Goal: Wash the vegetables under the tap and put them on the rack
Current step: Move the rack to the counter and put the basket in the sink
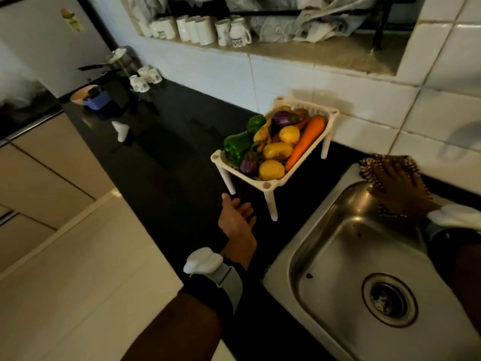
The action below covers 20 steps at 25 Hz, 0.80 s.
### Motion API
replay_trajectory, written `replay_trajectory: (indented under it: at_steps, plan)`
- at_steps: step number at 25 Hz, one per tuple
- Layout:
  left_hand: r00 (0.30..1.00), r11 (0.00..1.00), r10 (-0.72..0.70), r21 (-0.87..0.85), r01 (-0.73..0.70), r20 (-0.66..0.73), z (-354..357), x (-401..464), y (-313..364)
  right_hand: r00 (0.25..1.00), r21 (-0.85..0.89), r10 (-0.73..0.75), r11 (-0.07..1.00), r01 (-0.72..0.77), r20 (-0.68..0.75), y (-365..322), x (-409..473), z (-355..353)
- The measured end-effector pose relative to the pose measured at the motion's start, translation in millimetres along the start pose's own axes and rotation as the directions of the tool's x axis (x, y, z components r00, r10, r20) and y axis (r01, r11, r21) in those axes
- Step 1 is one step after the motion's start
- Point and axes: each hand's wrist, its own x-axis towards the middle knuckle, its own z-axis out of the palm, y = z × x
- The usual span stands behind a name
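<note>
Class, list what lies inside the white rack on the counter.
In the rack: a carrot, yellow potatoes, green peppers and purple aubergines. Anything beneath this pile is covered.

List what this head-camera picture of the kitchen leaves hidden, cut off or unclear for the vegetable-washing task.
- Tap: not in the head view; only the sink basin shows.
- Right hand: dark and blurred, lying on a patterned cloth; a grip cannot be told.
- Vegetables low in the rack: covered by the carrot, potatoes and peppers on top.
- Sink's right side: cut off by the frame edge.
- Left hand: open on the counter near the rack's leg.
</note>
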Motion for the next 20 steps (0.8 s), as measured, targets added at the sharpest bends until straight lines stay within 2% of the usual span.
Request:
replay_trajectory:
  at_steps: [2,3,4,6,8,10,12,14,16,18,20]
  plan:
    - [0.994,0.984,0.087,0.161,-0.074,-0.072,-12.5,-14.8,-22.3,0.989,0.077,0.059,0.995,-0.070,0.135,1.3,3.5,-5.4]
    - [0.985,0.955,0.168,0.255,-0.153,-0.040,-16.9,-22.7,-32.1,0.985,0.086,0.058,0.994,-0.073,0.164,-1.4,2.9,-7.8]
    - [0.972,0.907,0.230,0.351,-0.231,0.045,-20.0,-27.0,-42.3,0.988,0.066,0.051,0.996,-0.061,0.143,-5.7,1.4,-10.0]
    - [0.922,0.790,0.238,0.491,-0.367,0.306,-12.1,-36.7,-63.7,0.998,-0.001,0.008,1.000,-0.008,0.068,-5.8,-5.1,-14.4]
    - [0.821,0.657,0.203,0.548,-0.518,0.533,9.6,-41.2,-77.9,0.999,-0.086,-0.037,0.996,0.039,0.020,-5.3,-12.2,-14.7]
    - [0.717,0.507,0.195,0.558,-0.658,0.669,39.5,-42.1,-87.6,1.000,-0.115,-0.025,0.993,0.022,-0.019,-4.9,-20.6,-6.9]
    - [0.651,0.418,0.189,0.540,-0.731,0.735,67.8,-39.1,-92.7,0.996,-0.117,0.067,0.990,-0.073,-0.054,-3.1,-29.7,-1.4]
    - [0.618,0.402,0.153,0.522,-0.752,0.771,89.5,-38.6,-100.9,0.986,-0.080,0.163,0.983,-0.165,-0.034,9.9,-44.4,-4.5]
    - [0.595,0.461,0.084,0.498,-0.734,0.799,101.9,-45.1,-113.0,0.954,-0.055,0.300,0.952,-0.300,-0.007,30.2,-64.8,-10.0]
    - [0.557,0.472,0.004,0.489,-0.733,0.831,103.6,-61.5,-126.5,0.889,-0.032,0.458,0.889,-0.458,-0.004,46.5,-87.4,-15.1]
    - [0.565,0.499,-0.100,0.533,-0.684,0.819,102.0,-75.1,-142.1,0.809,0.006,0.587,0.809,-0.587,-0.013,58.8,-105.9,-15.5]
